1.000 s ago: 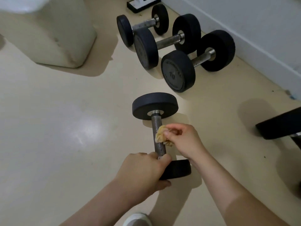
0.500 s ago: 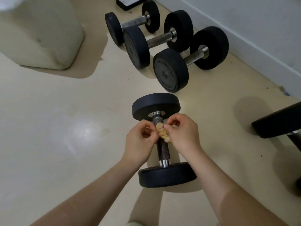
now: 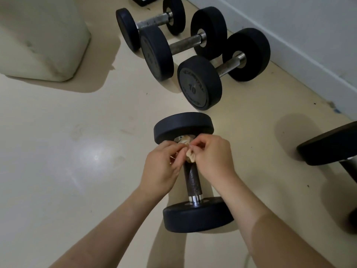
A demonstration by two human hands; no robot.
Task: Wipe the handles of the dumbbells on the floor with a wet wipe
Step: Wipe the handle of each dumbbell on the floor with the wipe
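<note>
L hand [image 3: 162,168] & R hand [image 3: 214,157] both pinch wet wipe [image 3: 190,157] at dumbbell handle [image 3: 192,180] far end.

My left forearm [image 3: 108,223] and right forearm [image 3: 270,219] rise from the bottom edge and converge mid-frame. My left hand [image 3: 161,168] and right hand [image 3: 213,157] meet at the fingertips, backs toward me, fingers curled, both pinching the wet wipe [image 3: 190,157].

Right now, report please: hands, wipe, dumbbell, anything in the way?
Left hand and right hand both pinch the wet wipe. Wipe at far end of the dumbbell handle. Nothing in the way; other dumbbells lie apart, beyond.
</note>
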